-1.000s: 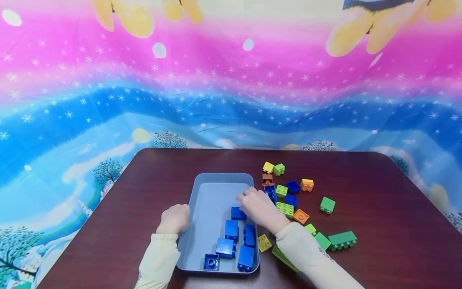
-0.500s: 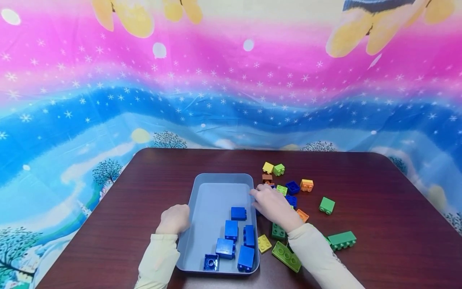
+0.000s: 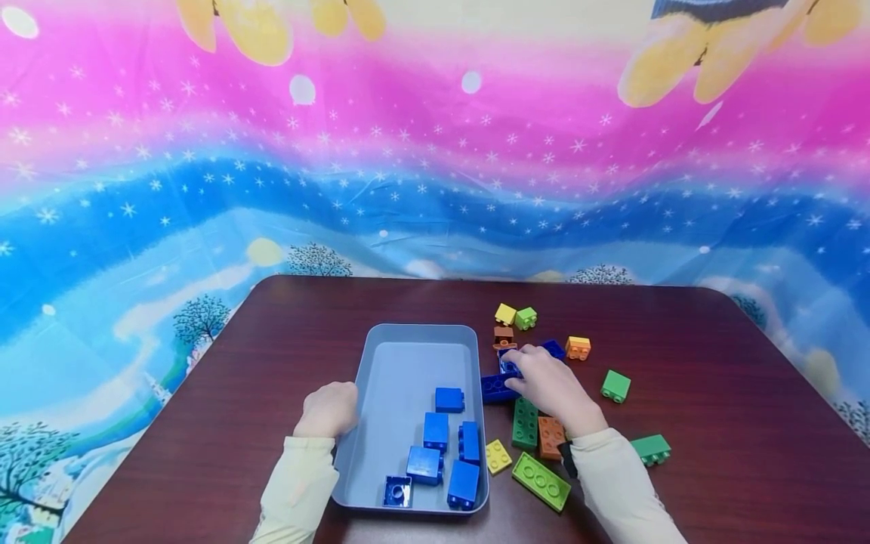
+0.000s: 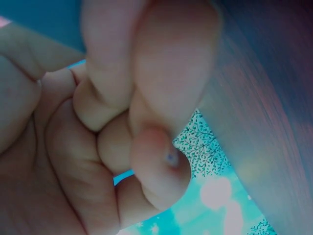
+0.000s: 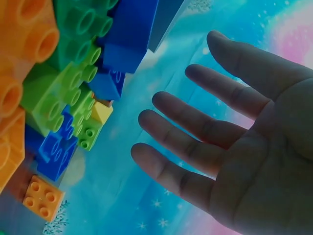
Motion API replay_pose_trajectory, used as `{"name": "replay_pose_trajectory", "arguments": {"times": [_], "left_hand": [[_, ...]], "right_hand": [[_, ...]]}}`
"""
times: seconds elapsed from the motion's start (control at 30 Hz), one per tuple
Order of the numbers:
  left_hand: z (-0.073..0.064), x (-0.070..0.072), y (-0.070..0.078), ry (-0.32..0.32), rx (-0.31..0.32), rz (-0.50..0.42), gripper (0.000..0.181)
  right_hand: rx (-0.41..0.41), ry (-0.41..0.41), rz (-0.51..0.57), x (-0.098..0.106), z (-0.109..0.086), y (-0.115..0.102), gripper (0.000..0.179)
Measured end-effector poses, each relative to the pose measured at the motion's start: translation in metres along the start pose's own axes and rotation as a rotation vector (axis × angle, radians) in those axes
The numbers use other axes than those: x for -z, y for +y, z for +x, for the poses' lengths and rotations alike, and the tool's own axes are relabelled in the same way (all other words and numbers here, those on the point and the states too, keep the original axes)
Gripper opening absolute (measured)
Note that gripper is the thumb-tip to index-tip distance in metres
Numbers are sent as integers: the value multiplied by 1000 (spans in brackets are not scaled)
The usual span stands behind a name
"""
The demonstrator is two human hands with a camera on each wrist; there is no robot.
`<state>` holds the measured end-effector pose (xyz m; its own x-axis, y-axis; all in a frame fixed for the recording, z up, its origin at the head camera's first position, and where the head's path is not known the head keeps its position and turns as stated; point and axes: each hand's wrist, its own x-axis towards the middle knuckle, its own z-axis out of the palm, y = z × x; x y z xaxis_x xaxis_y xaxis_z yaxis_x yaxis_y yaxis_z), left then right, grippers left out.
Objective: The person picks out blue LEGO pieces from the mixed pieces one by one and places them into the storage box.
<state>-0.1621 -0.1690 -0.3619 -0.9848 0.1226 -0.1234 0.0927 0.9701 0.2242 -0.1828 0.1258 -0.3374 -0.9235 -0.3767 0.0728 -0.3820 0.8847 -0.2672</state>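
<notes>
My left hand (image 3: 329, 409) grips the left rim of a grey-blue tray (image 3: 401, 370), fingers curled; the tray's side (image 4: 39, 22) fills the upper left corner of the left wrist view. Several blue bricks (image 3: 436, 432) lie in the tray's right and near part. Over the pile beside the tray, my right hand (image 3: 553, 381) reaches left with fingertips close to a blue brick (image 3: 507, 364) and a long dark blue brick (image 3: 498, 388). From the right wrist, this hand (image 5: 234, 142) shows straight, spread fingers and nothing in them.
Right of the tray lie green (image 3: 524, 423), orange (image 3: 551, 437), yellow (image 3: 498, 456) and lime (image 3: 541, 482) bricks. Farther back are a brown piece (image 3: 504, 337) and an orange brick (image 3: 578, 347). A printed cloth (image 3: 435, 174) hangs behind the table (image 3: 306, 317).
My right hand has moved right, from beside a blue brick in the tray, across the rim to the pile. The long dark blue brick has come into view. My left hand stays put.
</notes>
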Motion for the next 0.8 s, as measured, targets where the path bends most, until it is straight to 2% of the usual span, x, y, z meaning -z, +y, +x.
{"name": "replay_pose_trajectory", "arguments": {"times": [0.53, 0.8], "left_hand": [[0, 2, 1, -18, 9, 11, 24], [-2, 3, 2, -29, 13, -5, 25]], "right_hand": [[-35, -38, 104, -10, -5, 11, 40], [-20, -68, 91, -16, -2, 11, 39]]}}
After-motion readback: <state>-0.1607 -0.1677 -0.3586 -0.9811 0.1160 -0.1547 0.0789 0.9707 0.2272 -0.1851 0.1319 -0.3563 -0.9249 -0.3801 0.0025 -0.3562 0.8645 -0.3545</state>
